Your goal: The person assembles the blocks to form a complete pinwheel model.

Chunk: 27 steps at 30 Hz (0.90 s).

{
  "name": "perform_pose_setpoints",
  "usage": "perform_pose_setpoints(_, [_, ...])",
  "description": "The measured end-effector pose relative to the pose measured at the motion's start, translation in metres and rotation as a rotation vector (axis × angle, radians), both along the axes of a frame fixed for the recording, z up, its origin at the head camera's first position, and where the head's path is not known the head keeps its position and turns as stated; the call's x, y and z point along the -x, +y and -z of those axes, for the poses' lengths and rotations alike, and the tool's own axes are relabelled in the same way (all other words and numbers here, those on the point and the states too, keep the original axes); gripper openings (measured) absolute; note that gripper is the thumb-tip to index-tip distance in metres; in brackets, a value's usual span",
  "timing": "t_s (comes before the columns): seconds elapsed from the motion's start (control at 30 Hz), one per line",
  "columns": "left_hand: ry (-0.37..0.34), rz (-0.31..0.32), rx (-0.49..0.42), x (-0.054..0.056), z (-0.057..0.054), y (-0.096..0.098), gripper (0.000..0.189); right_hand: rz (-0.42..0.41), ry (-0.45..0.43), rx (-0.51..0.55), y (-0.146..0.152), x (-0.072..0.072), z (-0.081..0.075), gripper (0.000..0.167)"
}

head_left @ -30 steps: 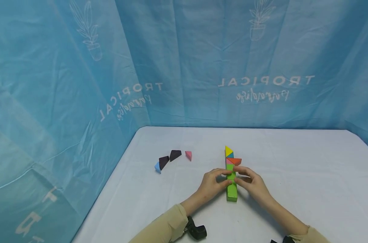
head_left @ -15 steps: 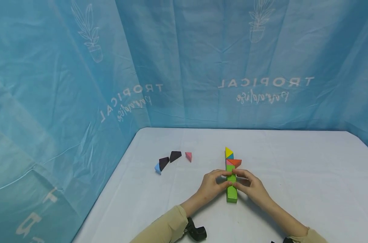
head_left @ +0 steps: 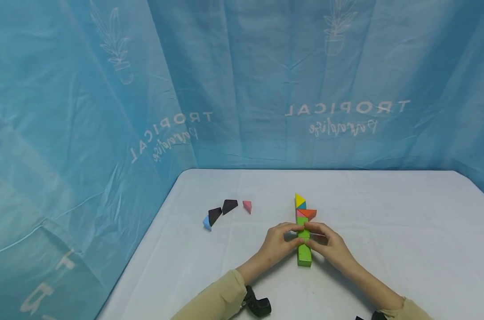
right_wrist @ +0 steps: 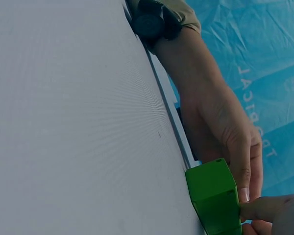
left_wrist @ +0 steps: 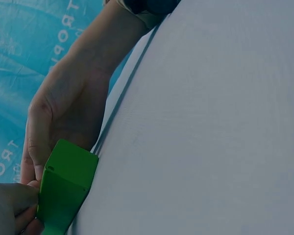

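Observation:
A column of green blocks point(head_left: 304, 256) lies on the white table between my two hands. My left hand point(head_left: 277, 244) comes from the left, its thumb and index finger pinching at the column's middle. Opposite it, my right hand point(head_left: 333, 248) pinches at the same stretch with thumb and index finger. Both wrist views show a green block point(left_wrist: 64, 181) at the fingertips. Beyond the green blocks the line goes on with a pink piece point(head_left: 300, 214), an orange-red piece point(head_left: 309, 213) jutting right, a blue piece point(head_left: 302, 206) and a yellow triangle point(head_left: 299, 200). Fingers partly cover the green blocks.
To the left lie two black pieces, one being a black trapezoid point(head_left: 230, 206), plus a light blue piece point(head_left: 207, 222) and a loose pink triangle point(head_left: 247, 206). A black wrist device point(head_left: 259, 306) sits by the left sleeve. Blue curtain point(head_left: 242, 89) surrounds the table point(head_left: 386, 213).
My right thumb and index finger have come slightly closer in on the green blocks. The left hand and the blocks stay almost where they were; the head view shifts a little.

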<state>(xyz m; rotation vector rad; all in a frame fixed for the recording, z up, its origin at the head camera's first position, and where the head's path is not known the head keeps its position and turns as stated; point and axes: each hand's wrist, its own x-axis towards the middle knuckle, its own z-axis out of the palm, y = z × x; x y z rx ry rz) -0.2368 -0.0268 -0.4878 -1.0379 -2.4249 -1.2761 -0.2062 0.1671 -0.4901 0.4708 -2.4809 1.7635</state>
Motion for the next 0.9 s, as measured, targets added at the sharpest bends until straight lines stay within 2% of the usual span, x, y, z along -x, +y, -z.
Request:
perform_pose_setpoints(0.13, [-0.051, -0.010, 0.016, 0.004, -0.010, -0.007, 0.034, -0.022, -0.001, 0.012, -0.001, 0.001, 0.000, 0.047])
perform_pose_setpoints(0.23, [-0.079, -0.045, -0.009, 0.013, -0.019, -0.020, 0.034, -0.023, -0.004, 0.019, -0.001, 0.002, 0.001, 0.046])
perform_pose_setpoints(0.37, [-0.067, -0.127, -0.094, 0.034, -0.030, -0.046, 0.033, -0.020, -0.020, 0.032, -0.002, 0.002, 0.000, 0.046])
perform_pose_setpoints(0.43, [-0.043, -0.187, -0.138, 0.045, -0.033, -0.062, 0.031, -0.025, -0.026, 0.044, -0.002, 0.002, -0.001, 0.046])
perform_pose_setpoints(0.53, [-0.066, -0.252, -0.210, 0.054, -0.039, -0.081, 0.029, -0.030, -0.029, 0.051, -0.001, 0.001, -0.001, 0.046])
perform_pose_setpoints(0.7, [-0.104, -0.268, -0.320, 0.071, -0.034, -0.101, 0.027, -0.029, -0.025, 0.044, 0.001, 0.002, -0.001, 0.046])
perform_pose_setpoints(0.77, [-0.110, -0.284, -0.320, 0.078, -0.025, -0.106, 0.027, -0.030, -0.023, 0.043, 0.001, 0.002, -0.001, 0.045])
perform_pose_setpoints(0.9, [-0.150, -0.309, -0.275, 0.081, -0.019, -0.110, 0.026, -0.032, -0.015, 0.036, 0.001, 0.001, 0.000, 0.045])
